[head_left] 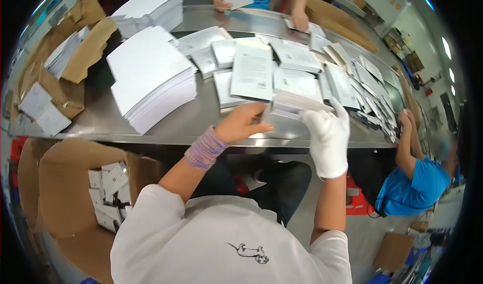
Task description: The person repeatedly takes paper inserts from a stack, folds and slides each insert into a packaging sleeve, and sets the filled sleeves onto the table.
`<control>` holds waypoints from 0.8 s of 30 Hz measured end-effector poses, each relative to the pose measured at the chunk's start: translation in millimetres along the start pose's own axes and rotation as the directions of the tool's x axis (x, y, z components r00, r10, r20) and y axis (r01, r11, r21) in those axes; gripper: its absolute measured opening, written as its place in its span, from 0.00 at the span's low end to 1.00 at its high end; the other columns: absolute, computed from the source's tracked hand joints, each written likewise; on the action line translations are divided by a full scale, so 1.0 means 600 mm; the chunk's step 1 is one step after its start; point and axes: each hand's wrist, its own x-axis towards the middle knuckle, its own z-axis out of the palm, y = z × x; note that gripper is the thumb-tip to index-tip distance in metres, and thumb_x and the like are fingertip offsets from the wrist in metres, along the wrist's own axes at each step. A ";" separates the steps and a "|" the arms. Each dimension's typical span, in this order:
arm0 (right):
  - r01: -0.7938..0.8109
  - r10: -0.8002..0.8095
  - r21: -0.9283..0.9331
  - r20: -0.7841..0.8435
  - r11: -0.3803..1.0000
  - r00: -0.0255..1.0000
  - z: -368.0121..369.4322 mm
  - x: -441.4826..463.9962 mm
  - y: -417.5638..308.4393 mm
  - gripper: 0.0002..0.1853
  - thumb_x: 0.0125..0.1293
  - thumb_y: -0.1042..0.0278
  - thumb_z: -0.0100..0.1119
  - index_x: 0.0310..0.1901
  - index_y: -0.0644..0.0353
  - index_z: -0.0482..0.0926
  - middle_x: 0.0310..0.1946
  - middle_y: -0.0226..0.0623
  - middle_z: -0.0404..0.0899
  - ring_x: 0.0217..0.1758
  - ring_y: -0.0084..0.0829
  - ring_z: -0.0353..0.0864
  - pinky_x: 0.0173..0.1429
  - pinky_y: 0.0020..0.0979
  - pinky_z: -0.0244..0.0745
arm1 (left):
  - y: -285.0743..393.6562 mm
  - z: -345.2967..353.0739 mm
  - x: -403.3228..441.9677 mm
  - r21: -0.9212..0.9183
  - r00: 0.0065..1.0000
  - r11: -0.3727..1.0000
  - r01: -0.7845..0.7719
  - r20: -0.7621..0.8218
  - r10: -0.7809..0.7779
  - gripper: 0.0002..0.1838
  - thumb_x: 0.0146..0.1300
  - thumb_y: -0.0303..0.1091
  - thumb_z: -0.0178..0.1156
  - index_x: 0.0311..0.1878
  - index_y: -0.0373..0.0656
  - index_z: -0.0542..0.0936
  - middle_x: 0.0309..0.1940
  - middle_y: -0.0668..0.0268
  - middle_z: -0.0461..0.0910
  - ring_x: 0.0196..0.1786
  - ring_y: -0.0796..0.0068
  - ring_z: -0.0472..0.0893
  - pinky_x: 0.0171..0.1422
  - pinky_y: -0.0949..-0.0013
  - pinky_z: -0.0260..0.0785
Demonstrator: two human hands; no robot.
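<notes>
A shallow white cardboard box [298, 104] is held above the near edge of the metal table, its open side showing thin white walls. My right hand [327, 140], in a white glove, is closed on its right part. At the box's left end is my left hand [244, 123], bare, with a woven band at the wrist. Its fingers curl by that end and are partly hidden; its thumb points right. Just beyond lie several flat white boxes, one with printed text [251, 68] on top.
Tall stacks of white sheets [153, 75] stand left on the metal table [211, 128]. An open carton [65, 183] with small white boxes is lower left. Loose flat pieces [375, 100] pile up at right. Co-workers in blue shirts are across the table and at right [415, 188].
</notes>
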 end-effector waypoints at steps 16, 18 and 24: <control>-0.257 0.063 0.763 0.274 0.593 0.960 0.243 0.174 -0.143 0.20 0.69 0.60 0.57 0.58 0.60 0.78 0.55 0.50 0.79 0.64 0.46 0.73 0.67 0.38 0.67 | 0.153 -0.261 -0.243 0.586 0.730 0.804 0.098 -0.591 0.342 0.29 0.65 0.38 0.65 0.67 0.41 0.71 0.68 0.48 0.68 0.73 0.46 0.64 0.74 0.49 0.57; -0.235 0.114 0.667 0.220 0.707 0.969 0.301 0.203 -0.166 0.24 0.70 0.53 0.55 0.61 0.61 0.75 0.56 0.53 0.78 0.63 0.49 0.73 0.66 0.41 0.67 | 0.135 -0.268 -0.233 0.714 0.593 0.557 0.424 -0.684 0.425 0.24 0.65 0.36 0.64 0.62 0.37 0.75 0.66 0.47 0.69 0.70 0.43 0.66 0.71 0.50 0.59; -0.390 0.152 0.479 0.461 0.787 0.874 0.305 0.282 -0.196 0.28 0.69 0.41 0.50 0.47 0.64 0.79 0.44 0.58 0.81 0.48 0.58 0.80 0.54 0.49 0.74 | 0.075 -0.276 -0.234 0.697 0.574 0.479 0.534 -0.715 0.400 0.17 0.69 0.32 0.57 0.58 0.35 0.78 0.66 0.45 0.69 0.71 0.37 0.62 0.73 0.47 0.56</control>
